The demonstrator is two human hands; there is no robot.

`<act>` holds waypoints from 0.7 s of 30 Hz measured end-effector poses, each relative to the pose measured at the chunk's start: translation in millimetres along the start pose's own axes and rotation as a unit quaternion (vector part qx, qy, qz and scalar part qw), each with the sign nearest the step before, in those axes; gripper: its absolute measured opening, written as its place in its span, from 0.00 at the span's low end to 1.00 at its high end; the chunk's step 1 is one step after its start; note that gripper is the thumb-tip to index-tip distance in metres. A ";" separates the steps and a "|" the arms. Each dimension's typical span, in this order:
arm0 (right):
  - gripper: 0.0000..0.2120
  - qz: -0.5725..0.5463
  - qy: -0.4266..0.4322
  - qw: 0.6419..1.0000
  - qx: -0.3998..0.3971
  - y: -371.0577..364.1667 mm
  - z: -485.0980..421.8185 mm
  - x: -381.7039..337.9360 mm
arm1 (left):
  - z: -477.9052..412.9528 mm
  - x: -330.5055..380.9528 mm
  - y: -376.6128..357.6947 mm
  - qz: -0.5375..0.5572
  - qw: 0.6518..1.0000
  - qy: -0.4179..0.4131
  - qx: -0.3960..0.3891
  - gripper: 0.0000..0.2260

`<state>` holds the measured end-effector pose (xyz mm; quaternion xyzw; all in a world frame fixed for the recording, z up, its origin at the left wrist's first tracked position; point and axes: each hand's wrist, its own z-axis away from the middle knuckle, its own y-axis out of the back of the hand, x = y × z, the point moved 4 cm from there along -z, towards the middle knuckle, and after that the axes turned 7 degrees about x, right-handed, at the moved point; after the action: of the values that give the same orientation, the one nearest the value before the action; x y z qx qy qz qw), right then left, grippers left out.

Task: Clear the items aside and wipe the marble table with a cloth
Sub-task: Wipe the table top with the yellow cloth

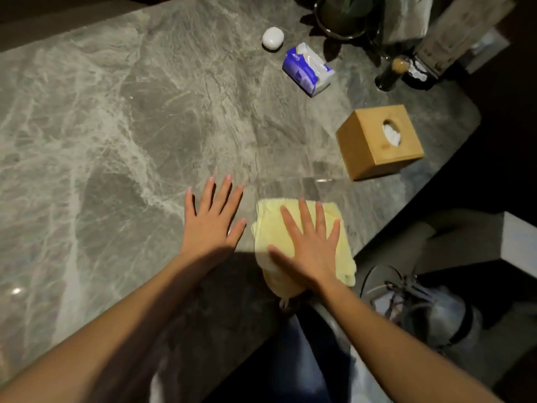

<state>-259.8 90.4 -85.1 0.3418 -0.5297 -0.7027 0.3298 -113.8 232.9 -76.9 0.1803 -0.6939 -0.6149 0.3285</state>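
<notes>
A folded pale yellow cloth [271, 228] lies on the grey marble table [122, 117] near its front edge. My right hand [309, 247] rests flat on top of the cloth, fingers spread. My left hand [210, 221] lies flat on the bare marble just left of the cloth, fingers apart, holding nothing. A wooden tissue box [374, 146] stands to the right, beyond the cloth. Farther back lie a blue and white tissue pack [305, 69] and a small white case [272, 38].
At the far right corner stand a potted plant [340, 18], a dark bottle [390, 75] and other dark items. The table's edge runs diagonally at the right. Below it are a grey shoe [418, 303] and a pale block [517, 245].
</notes>
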 end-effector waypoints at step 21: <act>0.39 -0.008 -0.062 0.996 0.064 -4.6 -50.3 -52.8 | 63.8 5.1 -15.2 -0.010 0.995 -0.074 -0.065 0.30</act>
<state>-189.5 108.9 -92.9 0.3221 -0.5905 -0.6899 0.2676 -163.0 273.7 -92.3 0.1193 -0.6731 -0.6735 0.2813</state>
